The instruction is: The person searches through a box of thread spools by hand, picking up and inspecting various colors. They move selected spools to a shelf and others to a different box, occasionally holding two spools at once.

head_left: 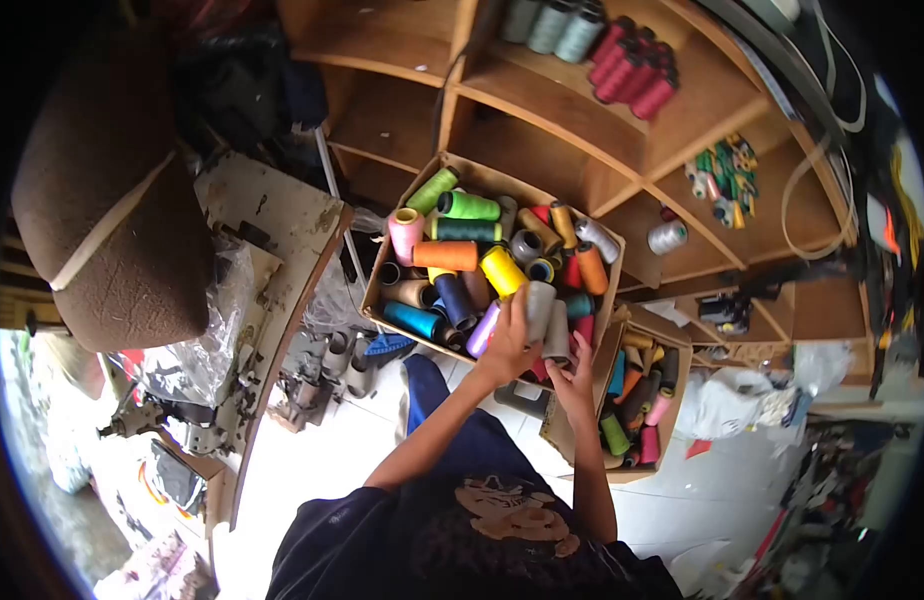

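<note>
My left hand [509,346] is closed around a light grey thread spool [539,308] over the near side of a cardboard box [365,300]. Beside it, my right hand [574,377] pinches the lower end of a second grey spool [556,332]. The two spools stand nearly side by side. Inside the box lie many thread spools, among them an orange spool [445,256], a yellow spool [502,271], a green spool [469,206], a pink spool [406,235] and a dark blue spool [455,301]. My hands partly hide the spools beneath them.
A smaller carton [650,473] of spools stands at my right. Wooden shelves [552,115] behind hold maroon spools [634,70] and a lone grey spool [667,237]. To the left is a worn table [312,225]. White plastic bags [722,403] lie at the right.
</note>
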`<state>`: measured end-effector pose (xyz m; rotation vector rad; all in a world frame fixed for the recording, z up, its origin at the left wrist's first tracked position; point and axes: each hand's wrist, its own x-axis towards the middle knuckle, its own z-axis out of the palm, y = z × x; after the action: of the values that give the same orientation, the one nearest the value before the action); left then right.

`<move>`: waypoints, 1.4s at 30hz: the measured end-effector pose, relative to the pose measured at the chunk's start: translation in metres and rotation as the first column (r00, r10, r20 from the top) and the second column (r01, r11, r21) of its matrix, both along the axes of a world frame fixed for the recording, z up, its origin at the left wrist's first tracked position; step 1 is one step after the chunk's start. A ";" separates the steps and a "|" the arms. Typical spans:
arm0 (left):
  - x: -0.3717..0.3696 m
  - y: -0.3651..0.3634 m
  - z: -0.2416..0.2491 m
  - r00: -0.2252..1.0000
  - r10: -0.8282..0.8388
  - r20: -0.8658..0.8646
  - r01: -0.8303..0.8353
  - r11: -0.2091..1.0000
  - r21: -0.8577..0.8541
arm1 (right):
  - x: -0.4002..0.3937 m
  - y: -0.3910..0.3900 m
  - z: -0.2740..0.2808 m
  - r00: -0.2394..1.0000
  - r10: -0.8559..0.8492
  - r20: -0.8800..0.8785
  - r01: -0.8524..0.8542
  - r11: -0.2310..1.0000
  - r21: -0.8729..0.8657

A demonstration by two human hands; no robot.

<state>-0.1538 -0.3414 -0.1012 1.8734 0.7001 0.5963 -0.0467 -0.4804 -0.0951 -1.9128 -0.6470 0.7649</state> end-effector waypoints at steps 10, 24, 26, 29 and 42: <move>-0.016 -0.034 0.016 0.986 0.015 -0.165 -0.007 0.999 0.050 | -0.016 -0.076 -0.013 0.967 0.151 -0.204 -0.125 0.983 0.136; 0.081 -0.021 -0.003 0.671 0.152 -0.726 0.147 0.932 0.332 | -0.002 -0.199 -0.034 0.962 -0.153 -0.226 0.176 0.981 0.084; 0.085 -0.020 0.006 0.653 0.129 -0.747 0.147 0.945 0.291 | -0.002 -0.211 -0.028 0.959 -0.224 -0.171 0.246 0.962 0.115; 0.082 -0.016 0.009 0.683 0.057 -0.728 0.213 0.938 0.274 | -0.002 -0.227 -0.040 0.936 -0.344 -0.072 0.352 0.916 0.192; 0.076 0.003 0.048 0.772 -0.261 -0.579 0.320 0.947 0.000 | -0.006 -0.262 -0.034 0.833 -0.546 -0.091 0.552 0.830 0.075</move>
<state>-0.0778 -0.3384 -0.0533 2.2227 0.7420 -0.1635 -0.0526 -0.7429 -0.1286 -1.8394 -0.0655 0.4101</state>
